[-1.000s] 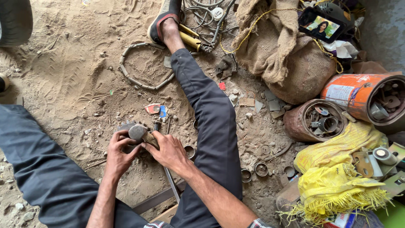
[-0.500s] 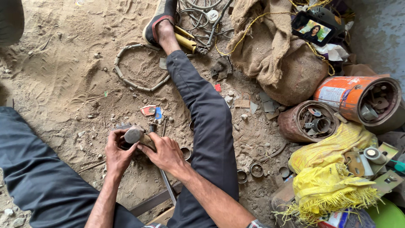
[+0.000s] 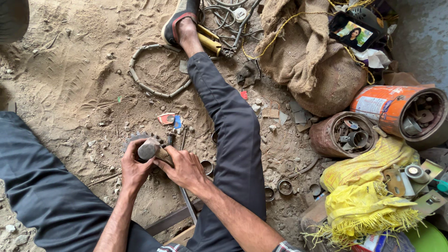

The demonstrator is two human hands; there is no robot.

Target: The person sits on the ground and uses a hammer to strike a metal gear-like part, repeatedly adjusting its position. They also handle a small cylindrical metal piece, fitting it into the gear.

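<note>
Change: against the earlier frames, both hands and the workpiece sit slightly lower in view; grip unchanged.
Left hand (image 3: 134,169): fingers closed around the grey cylindrical metal part (image 3: 148,148), steadying it.
Right hand (image 3: 184,167): fingers curled over the same part from the right side.
Location: the part sits on a toothed gear wheel (image 3: 135,138) on the sandy ground (image 3: 70,84), between the legs.
Surroundings: rusty tin of scrap (image 3: 344,134), orange can (image 3: 399,114), yellow woven sack (image 3: 368,196), burlap sack (image 3: 308,56).
Obstruction: right leg (image 3: 228,130) lies between the hands and the tins.

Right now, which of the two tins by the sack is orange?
The orange tin, farther right on its side; the other tin beside it is rusty brown.
</note>
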